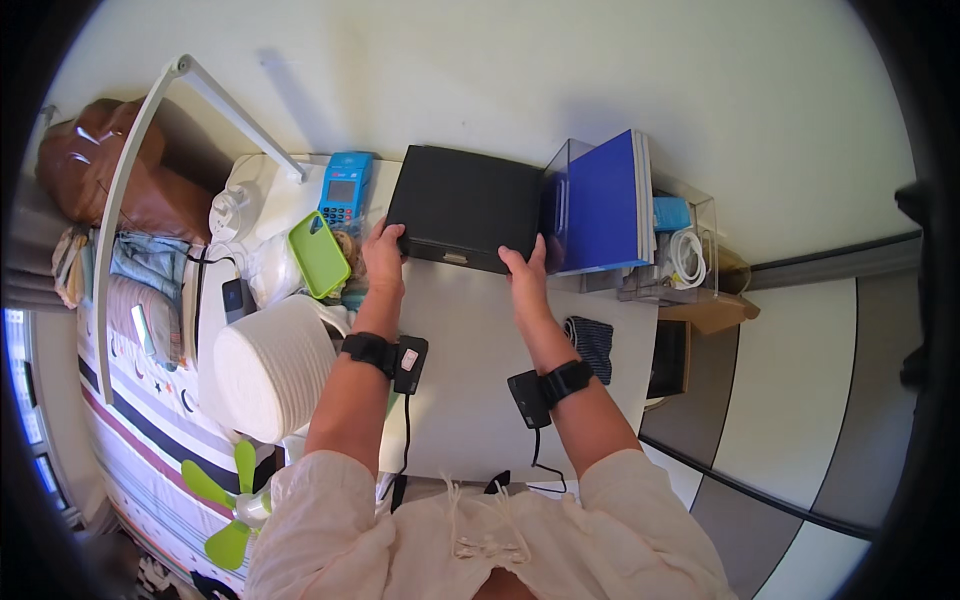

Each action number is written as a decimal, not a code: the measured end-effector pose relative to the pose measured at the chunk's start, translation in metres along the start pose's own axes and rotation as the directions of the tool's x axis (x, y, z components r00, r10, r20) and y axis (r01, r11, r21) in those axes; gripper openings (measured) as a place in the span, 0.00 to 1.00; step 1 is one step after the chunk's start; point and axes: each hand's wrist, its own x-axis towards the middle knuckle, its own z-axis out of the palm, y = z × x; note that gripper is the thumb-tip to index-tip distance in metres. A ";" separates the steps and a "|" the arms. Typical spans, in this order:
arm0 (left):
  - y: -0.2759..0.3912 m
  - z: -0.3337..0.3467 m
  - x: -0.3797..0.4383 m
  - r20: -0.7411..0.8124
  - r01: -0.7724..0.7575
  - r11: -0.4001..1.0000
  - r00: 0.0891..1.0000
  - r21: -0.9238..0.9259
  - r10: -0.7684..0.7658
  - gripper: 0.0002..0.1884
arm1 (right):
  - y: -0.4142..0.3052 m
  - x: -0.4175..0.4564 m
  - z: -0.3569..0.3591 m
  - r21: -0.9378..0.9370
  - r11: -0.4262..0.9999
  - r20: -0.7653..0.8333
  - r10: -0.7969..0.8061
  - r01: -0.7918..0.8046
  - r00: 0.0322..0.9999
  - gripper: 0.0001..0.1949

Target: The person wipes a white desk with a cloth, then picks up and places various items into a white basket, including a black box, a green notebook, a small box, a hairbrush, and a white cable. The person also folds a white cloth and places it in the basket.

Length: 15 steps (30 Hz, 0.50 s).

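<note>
A black box [469, 199] with a small metal clasp [455, 258] on its front sits at the back of the white table [465, 360], near the wall. My left hand [384, 251] grips its front left corner, thumb on the top edge. At the front right corner, my right hand [527, 266] holds the box with the thumb over the edge. Fingers on the far sides are partly hidden. Whether the box rests fully on the table I cannot tell.
Right of the box, a clear organizer [701, 217] holds blue folders [604, 202] and a coiled white cable [686, 259]. On the left are a blue card terminal [343, 187], a green phone case [319, 255], a white woven basket [274, 367] and a lamp arm [124, 187]. Folded striped cloth [592, 349] lies near my right forearm.
</note>
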 end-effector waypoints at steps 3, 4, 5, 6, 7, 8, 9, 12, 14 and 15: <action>-0.014 -0.004 0.013 0.087 0.007 0.999 0.996 0.044 -0.011 0.26 | 0.015 0.006 -0.003 -0.003 1.000 -0.014 -0.004 0.004 1.000 0.48; -0.026 -0.007 0.019 0.058 -0.051 0.998 0.997 0.021 0.050 0.25 | 0.016 0.002 -0.001 -0.006 1.000 -0.007 -0.018 0.018 1.000 0.48; -0.040 -0.008 0.024 0.025 -0.111 0.994 0.994 -0.001 0.111 0.24 | 0.017 0.000 0.002 -0.009 0.999 0.003 -0.034 0.034 0.999 0.48; -0.045 -0.005 0.023 -0.002 -0.166 0.986 0.986 -0.024 0.166 0.24 | 0.022 -0.001 0.002 -0.049 0.996 0.005 -0.079 0.079 0.997 0.48; -0.048 -0.005 0.024 0.001 -0.169 0.984 0.986 -0.056 0.169 0.24 | 0.026 -0.001 0.002 -0.089 0.988 0.013 -0.125 0.125 0.992 0.47; -0.049 -0.005 0.026 0.001 -0.173 0.981 0.985 -0.090 0.173 0.24 | 0.029 0.001 0.001 -0.149 0.978 0.003 -0.147 0.145 0.989 0.47; -0.050 -0.006 0.025 -0.008 -0.172 0.977 0.985 -0.122 0.172 0.24 | 0.033 0.002 -0.002 -0.212 0.964 0.000 -0.163 0.159 0.987 0.47; -0.014 -0.002 -0.013 -0.026 -0.178 0.959 0.982 0.220 0.188 0.29 | 0.028 -0.021 -0.007 -0.432 0.842 0.092 -0.316 0.324 0.944 0.44; -0.009 -0.006 -0.034 -0.031 -0.151 0.963 0.986 0.223 0.161 0.36 | -0.008 -0.053 0.002 -0.491 0.752 0.209 -0.388 0.440 0.897 0.41; -0.008 -0.015 -0.046 0.015 -0.152 0.980 0.988 0.128 0.151 0.37 | -0.025 -0.074 0.006 -0.491 0.735 0.264 -0.386 0.468 0.884 0.40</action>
